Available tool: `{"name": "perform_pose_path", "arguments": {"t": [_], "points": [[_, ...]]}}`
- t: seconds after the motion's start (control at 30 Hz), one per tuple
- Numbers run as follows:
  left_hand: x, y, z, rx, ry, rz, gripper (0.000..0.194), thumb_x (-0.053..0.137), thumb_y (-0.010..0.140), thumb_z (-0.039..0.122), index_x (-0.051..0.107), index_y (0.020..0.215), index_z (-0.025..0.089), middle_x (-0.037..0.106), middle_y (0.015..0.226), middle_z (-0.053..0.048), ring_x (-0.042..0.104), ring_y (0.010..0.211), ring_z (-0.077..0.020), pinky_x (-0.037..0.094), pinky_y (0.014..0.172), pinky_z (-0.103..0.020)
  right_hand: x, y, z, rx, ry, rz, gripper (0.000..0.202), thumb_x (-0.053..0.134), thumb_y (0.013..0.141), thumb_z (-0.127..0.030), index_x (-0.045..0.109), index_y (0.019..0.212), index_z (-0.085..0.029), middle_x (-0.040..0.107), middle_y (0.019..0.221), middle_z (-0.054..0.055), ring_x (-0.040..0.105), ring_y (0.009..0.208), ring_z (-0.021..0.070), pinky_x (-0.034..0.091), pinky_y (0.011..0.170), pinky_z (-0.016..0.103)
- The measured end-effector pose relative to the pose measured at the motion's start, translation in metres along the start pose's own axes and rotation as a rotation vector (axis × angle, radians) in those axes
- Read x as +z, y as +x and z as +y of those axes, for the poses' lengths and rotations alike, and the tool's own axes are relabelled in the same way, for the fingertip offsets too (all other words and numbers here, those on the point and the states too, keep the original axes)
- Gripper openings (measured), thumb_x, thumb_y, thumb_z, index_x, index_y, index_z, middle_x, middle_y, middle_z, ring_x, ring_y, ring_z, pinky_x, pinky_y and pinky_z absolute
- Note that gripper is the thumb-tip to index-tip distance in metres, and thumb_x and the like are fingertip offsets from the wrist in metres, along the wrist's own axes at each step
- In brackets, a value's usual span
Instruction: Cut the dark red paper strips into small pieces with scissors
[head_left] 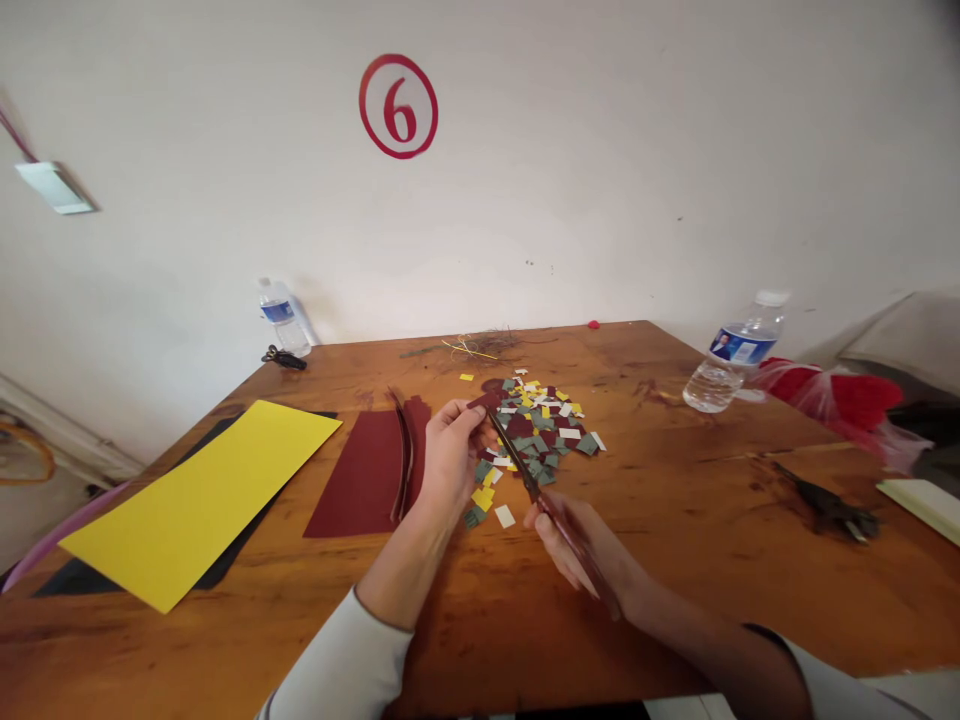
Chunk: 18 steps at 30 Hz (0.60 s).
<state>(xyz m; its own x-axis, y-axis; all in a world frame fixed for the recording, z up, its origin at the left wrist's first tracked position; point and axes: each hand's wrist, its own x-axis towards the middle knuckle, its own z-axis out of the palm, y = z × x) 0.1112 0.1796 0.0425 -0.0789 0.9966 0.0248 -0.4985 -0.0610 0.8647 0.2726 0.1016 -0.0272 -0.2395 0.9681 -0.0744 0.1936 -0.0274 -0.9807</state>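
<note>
Across the top of the frame we face a white wall [570, 160], with our wooden table [675, 520] spreading below. At lower left a yellow sheet [214, 500] overlaps a black sheet [232, 560]; beside them our left forearm partly blocks a maroon sheet [352, 475]. At centre, a heap of paper scraps [519, 426] crowds the surface beyond our hands. Our right hand [581, 545] wraps its fingers around the reddish-brown handle of a cutting tool [521, 470]. At right we have a larger bottle [731, 355], a dark object [832, 508] below it; a smaller bottle [279, 315] stands at left. Smallest, just left of the heap's middle, is a maroon piece [484, 400], pinched between our left hand's [450, 445] thumb and fingers, at the blade's tip
</note>
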Motion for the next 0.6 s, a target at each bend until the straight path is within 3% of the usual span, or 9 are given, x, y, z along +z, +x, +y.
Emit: {"name": "perform_pose_path", "arguments": {"t": [0.13, 0.33, 0.6], "points": [[-0.0003, -0.0009, -0.0001, 0.006, 0.003, 0.002, 0.028, 0.081, 0.063, 0.024, 0.054, 0.063, 0.020, 0.060, 0.056, 0.002, 0.054, 0.046, -0.0103, 0.045, 0.047, -0.022, -0.0009, 0.0020, 0.0044, 0.064, -0.027, 0.004, 0.036, 0.065, 0.087, -0.054, 0.045, 0.075, -0.027, 0.038, 0.053, -0.009, 0.035, 0.042, 0.0104, 0.026, 0.042, 0.026], [0.0005, -0.0018, 0.0009, 0.002, 0.016, 0.005, 0.029, 0.081, 0.066, 0.024, 0.052, 0.064, 0.021, 0.060, 0.056, 0.002, 0.054, 0.046, -0.0104, 0.046, 0.049, -0.022, -0.0014, 0.0051, 0.0038, 0.040, -0.015, 0.060, 0.041, 0.064, 0.086, -0.055, 0.038, 0.069, -0.027, 0.036, 0.055, -0.008, 0.033, 0.045, 0.0099, 0.025, 0.043, 0.025], [0.0012, -0.0015, 0.0011, -0.004, 0.024, 0.018, 0.026, 0.080, 0.063, 0.025, 0.055, 0.064, 0.020, 0.061, 0.052, 0.001, 0.054, 0.044, -0.0105, 0.044, 0.048, -0.021, -0.0001, 0.0057, 0.0050, 0.037, -0.041, 0.070, 0.038, 0.066, 0.084, -0.054, 0.041, 0.071, -0.027, 0.039, 0.053, -0.008, 0.034, 0.044, 0.0100, 0.025, 0.044, 0.026]]}}
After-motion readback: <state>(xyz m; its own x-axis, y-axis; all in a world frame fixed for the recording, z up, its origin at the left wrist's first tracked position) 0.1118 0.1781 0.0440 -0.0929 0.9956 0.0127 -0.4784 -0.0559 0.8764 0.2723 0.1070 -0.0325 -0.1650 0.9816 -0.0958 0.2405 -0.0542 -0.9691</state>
